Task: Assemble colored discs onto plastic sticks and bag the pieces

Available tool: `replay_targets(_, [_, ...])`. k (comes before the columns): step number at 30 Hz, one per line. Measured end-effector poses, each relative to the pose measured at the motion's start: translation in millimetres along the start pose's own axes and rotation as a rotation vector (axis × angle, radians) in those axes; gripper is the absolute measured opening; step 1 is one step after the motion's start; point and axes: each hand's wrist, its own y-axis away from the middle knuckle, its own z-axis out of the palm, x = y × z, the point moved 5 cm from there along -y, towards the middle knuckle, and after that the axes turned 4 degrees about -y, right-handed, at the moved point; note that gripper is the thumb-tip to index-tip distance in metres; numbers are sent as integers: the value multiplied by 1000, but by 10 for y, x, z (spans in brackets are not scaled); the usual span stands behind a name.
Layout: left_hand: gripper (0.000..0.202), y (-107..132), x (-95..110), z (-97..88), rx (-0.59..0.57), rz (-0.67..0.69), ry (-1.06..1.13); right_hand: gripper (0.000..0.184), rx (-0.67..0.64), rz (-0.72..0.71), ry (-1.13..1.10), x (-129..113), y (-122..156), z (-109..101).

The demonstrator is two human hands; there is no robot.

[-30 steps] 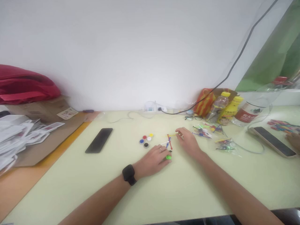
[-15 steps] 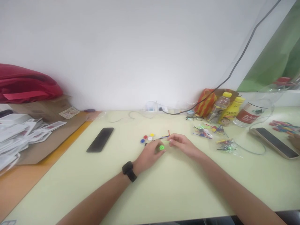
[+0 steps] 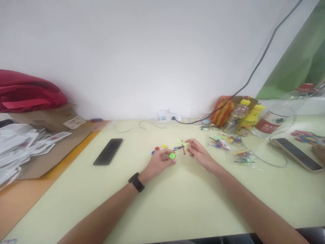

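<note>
My left hand (image 3: 158, 162), with a black watch on its wrist, is closed on a small green disc (image 3: 172, 156) just above the pale green table (image 3: 177, 203). My right hand (image 3: 200, 154) pinches a thin green stick (image 3: 183, 143) whose far end points toward the disc. Red and blue sticks (image 3: 181, 148) lie between the two hands. Small coloured discs (image 3: 158, 149) sit just behind my left hand.
A black phone (image 3: 108, 151) lies to the left. Bags of coloured sticks (image 3: 220, 143), glasses, bottles (image 3: 243, 118) and a second phone (image 3: 296, 153) are at the right. Papers and a cardboard box (image 3: 38, 135) fill the left side. Another person's hand (image 3: 320, 152) shows at the right edge.
Both hands have risen and moved toward the wall. My left hand picked the green disc off the table, and my right hand now holds a green stick near it.
</note>
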Motion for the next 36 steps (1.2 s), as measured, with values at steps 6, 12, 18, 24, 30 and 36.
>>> replay_targets(6, [42, 5, 71, 13, -24, 38, -26, 32, -183, -7, 20, -110, 70, 183])
replay_targets(12, [37, 29, 200, 41, -57, 139, -112, 27, -210, -60, 102, -116, 139, 345])
replay_targets(18, [31, 10, 149, 44, -6, 140, -143, 18, -171, -150, 274, -129, 151, 321])
replay_targets(24, [34, 22, 126, 57, 2, 125, -158, 23, -210, -173, 424, -214, 171, 291])
replay_targets(30, [29, 53, 137, 94, -40, 148, -164, 21, -204, -208, 519, -268, 177, 277])
replay_targets(36, [24, 78, 140, 91, 4, 196, -255, 18, -210, -203, 580, -243, 197, 267])
